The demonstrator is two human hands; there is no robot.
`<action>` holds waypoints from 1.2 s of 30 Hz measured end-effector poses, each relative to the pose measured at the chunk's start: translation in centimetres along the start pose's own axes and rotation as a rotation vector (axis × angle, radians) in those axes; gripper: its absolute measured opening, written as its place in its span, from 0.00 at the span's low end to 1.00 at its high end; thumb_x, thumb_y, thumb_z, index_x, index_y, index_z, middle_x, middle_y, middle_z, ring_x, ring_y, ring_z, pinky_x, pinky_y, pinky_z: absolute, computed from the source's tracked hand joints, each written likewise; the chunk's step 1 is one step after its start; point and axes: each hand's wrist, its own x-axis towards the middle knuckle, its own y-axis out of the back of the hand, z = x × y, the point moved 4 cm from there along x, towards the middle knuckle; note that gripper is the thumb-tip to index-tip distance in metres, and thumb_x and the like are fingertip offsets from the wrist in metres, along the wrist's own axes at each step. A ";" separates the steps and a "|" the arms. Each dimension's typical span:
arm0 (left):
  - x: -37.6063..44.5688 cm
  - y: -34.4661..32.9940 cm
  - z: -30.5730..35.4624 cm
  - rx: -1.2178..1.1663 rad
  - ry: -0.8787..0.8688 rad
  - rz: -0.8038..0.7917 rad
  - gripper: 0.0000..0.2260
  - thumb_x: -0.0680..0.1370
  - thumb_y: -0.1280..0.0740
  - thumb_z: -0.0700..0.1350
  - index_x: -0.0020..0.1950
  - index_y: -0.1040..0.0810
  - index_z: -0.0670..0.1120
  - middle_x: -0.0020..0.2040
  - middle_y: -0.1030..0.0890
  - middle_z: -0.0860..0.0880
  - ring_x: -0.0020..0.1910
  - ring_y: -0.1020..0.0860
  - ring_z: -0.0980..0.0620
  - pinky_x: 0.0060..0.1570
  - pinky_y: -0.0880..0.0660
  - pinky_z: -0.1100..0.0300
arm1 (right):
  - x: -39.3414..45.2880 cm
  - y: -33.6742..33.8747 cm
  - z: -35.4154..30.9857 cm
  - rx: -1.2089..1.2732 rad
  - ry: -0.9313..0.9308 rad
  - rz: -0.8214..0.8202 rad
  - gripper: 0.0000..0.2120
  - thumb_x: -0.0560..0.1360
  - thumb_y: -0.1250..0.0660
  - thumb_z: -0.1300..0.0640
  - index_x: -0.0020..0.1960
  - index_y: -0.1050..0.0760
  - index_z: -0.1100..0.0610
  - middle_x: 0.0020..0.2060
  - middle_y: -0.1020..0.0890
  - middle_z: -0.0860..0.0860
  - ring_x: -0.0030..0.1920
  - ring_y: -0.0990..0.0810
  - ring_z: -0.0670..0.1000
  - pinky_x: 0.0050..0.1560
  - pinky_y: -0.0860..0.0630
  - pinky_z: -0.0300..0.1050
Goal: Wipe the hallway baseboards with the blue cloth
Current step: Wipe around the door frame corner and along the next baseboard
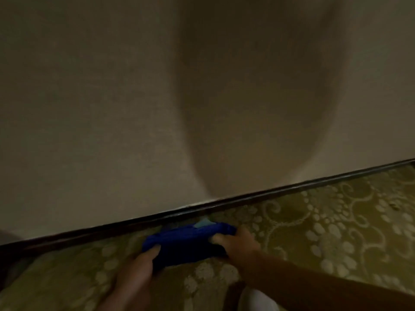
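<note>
Head view, dim and slightly blurred. Blue cloth [187,242] is bunched into a long wad, held low over the carpet [325,232] just in front of the baseboard [247,197]. Can't tell whether the cloth's far edge touches the baseboard or sits just short of it; a small lighter blue-grey corner sticks up at the cloth's top edge, next to the trim.

Left hand [137,274] grips the cloth's left end: thumb lies on top of the fabric, the other fingers are hidden under it. Right hand [239,243] grips the right end, fingers curled over the top edge and thumb pressed against the near side. Both forearms enter from the bottom of frame; the right one runs in from the lower right corner.

Baseboard is a dark narrow strip running diagonally, lower left to upper right, between the plain beige wall [112,108] and the carpet. Carpet is olive-gold with pale scroll and dot pattern. A broad soft shadow falls on the wall above the hands. Something white and blurred shows at the bottom edge between the arms; can't identify it.
</note>
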 end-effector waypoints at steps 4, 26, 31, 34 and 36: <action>0.6 -0.4 0.8 -0.062 -0.082 -0.009 0.19 0.77 0.29 0.48 0.65 0.24 0.40 0.59 0.20 0.42 0.54 0.21 0.41 0.56 0.24 0.47 | 2.9 -0.8 1.5 0.154 0.023 -0.098 0.15 0.73 0.29 0.65 0.58 0.27 0.61 0.51 0.20 0.58 0.48 0.18 0.56 0.50 0.18 0.54; -2.4 -5.1 3.5 0.138 -0.108 0.173 0.04 0.79 0.34 0.38 0.53 0.25 0.41 0.54 0.24 0.41 0.52 0.24 0.44 0.55 0.25 0.53 | 7.0 -1.9 0.5 0.595 -0.011 -0.171 0.19 0.76 0.32 0.62 0.65 0.32 0.61 0.50 0.22 0.56 0.52 0.21 0.57 0.55 0.22 0.52; -2.5 -5.8 3.1 0.140 -0.097 0.195 0.10 0.81 0.37 0.39 0.62 0.26 0.44 0.68 0.27 0.42 0.65 0.27 0.44 0.57 0.25 0.53 | 6.8 -1.6 0.4 0.640 -0.019 -0.180 0.15 0.75 0.31 0.60 0.57 0.34 0.58 0.47 0.24 0.54 0.51 0.22 0.55 0.55 0.23 0.49; -2.3 -8.4 2.1 0.169 -0.094 0.166 0.16 0.81 0.36 0.38 0.69 0.28 0.44 0.72 0.31 0.40 0.64 0.27 0.44 0.62 0.26 0.54 | 7.9 0.5 0.2 0.677 0.003 -0.015 0.17 0.74 0.30 0.59 0.59 0.31 0.61 0.47 0.23 0.55 0.51 0.21 0.57 0.55 0.22 0.53; -2.2 -10.6 1.0 0.169 -0.092 0.128 0.16 0.80 0.34 0.39 0.68 0.27 0.44 0.69 0.29 0.39 0.58 0.25 0.45 0.58 0.25 0.57 | 8.8 1.8 0.2 0.744 -0.007 0.100 0.20 0.72 0.29 0.56 0.61 0.29 0.62 0.51 0.21 0.58 0.53 0.20 0.60 0.57 0.21 0.59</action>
